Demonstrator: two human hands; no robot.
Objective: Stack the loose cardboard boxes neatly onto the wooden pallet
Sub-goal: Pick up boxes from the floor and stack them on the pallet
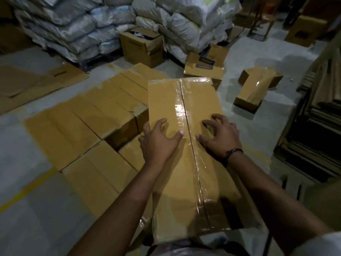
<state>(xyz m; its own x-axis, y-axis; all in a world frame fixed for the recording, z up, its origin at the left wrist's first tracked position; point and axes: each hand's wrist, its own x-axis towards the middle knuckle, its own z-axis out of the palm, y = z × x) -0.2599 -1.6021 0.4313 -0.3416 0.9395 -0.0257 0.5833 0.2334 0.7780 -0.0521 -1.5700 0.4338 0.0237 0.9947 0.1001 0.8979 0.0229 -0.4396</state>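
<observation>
The left hand (160,143) and right hand (220,140) are resting apart, fingers spread, on top of the long taped box (184,182), which is sitting just above a layer of boxes (83,119) at its left, while a loose box (257,89), an open carton (203,70) and stacked sacks (88,26) are crowding the floor beyond.

Tan-brown cardboard box (184,154) sealed with glossy clear tape; white-grey sacks (110,21); grey floor (27,218) bearing a yellow line (27,191).
</observation>
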